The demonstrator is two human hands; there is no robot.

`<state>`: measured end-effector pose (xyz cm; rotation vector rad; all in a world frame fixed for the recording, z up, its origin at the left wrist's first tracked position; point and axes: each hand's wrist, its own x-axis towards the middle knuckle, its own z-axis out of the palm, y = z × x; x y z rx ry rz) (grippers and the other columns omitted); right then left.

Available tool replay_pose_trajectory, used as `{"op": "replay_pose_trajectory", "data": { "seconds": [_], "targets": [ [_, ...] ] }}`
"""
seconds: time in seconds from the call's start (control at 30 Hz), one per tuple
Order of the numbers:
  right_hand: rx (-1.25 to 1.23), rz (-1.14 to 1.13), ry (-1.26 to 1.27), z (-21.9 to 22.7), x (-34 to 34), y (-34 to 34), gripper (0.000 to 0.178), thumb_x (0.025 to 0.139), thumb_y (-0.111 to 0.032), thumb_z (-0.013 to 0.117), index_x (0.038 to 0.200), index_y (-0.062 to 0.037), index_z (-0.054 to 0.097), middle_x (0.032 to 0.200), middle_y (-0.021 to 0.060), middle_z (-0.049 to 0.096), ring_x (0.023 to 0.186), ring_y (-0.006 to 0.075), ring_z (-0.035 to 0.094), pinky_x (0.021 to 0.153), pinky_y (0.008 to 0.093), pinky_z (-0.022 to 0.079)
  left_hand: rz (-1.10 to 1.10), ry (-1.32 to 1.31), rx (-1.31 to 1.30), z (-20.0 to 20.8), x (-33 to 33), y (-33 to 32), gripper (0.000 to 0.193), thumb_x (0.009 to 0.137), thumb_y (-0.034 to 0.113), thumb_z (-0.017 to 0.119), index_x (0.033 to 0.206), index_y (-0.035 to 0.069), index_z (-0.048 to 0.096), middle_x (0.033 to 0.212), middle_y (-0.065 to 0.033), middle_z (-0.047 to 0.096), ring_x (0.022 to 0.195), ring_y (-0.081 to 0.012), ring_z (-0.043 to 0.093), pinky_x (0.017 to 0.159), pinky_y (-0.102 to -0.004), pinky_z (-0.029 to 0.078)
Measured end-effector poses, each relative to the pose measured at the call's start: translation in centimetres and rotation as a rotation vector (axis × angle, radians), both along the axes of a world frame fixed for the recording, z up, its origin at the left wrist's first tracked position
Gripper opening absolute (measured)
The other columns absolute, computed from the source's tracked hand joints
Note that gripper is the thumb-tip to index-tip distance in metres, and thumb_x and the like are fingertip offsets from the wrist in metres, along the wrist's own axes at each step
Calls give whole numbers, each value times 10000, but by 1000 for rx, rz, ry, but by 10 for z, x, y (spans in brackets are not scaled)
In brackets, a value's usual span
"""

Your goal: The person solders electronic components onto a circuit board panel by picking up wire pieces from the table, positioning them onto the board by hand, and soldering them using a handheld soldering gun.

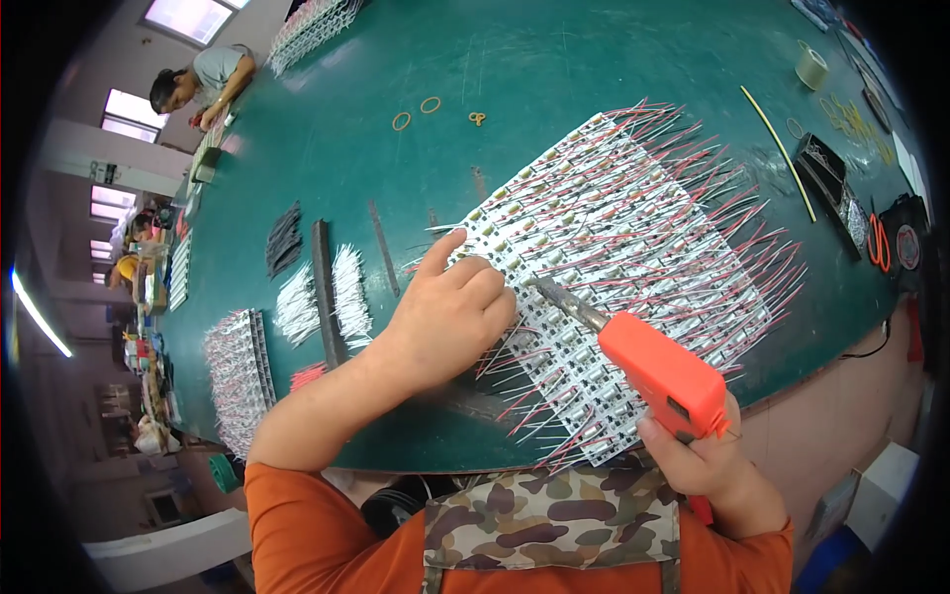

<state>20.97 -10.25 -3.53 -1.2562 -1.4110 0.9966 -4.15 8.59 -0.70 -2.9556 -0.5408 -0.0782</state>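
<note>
A large panel of small white circuit boards (554, 238) lies on the green table in front of me, with rows of red and white wires across it and fringing its edges. My left hand (450, 312) is over the panel's left edge, fingers curled and the index finger reaching forward beside a white wire end. Its thumb and whatever the fingers pinch are hidden. My right hand (698, 460) grips an orange-red soldering gun (661, 371) from below. The gun's dark metal tip points left, over the boards just right of my left hand.
Bundles of white wires (351, 292), a dark bar (325, 287) and black wires (284, 240) lie left. Another stack of wired boards (237, 381) stands farther left. A dark tray (829, 183), orange-handled scissors (879, 243) and a spool (811, 65) are right. Another person (213, 79) works far left.
</note>
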Motion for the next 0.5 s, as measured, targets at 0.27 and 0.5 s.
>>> {"op": "replay_pose_trajectory", "data": {
  "seconds": [0.27,0.5],
  "targets": [
    [22,12,47,3,6,-5,408,791,-2,703,1169,71,570,1061,186,654,850,278,671,785,349,519,67,-185,2,-6,-3,-8,157,756,102,619,910,90,649,911,-42,598,969,-202,619,1034,-505,408],
    [43,19,41,-7,5,-12,488,781,4,717,1221,88,522,1100,208,640,861,286,676,774,352,520,30,-169,-13,-10,-3,-11,144,762,102,636,903,121,657,880,-16,609,921,-182,638,1035,-496,406]
  ]
}}
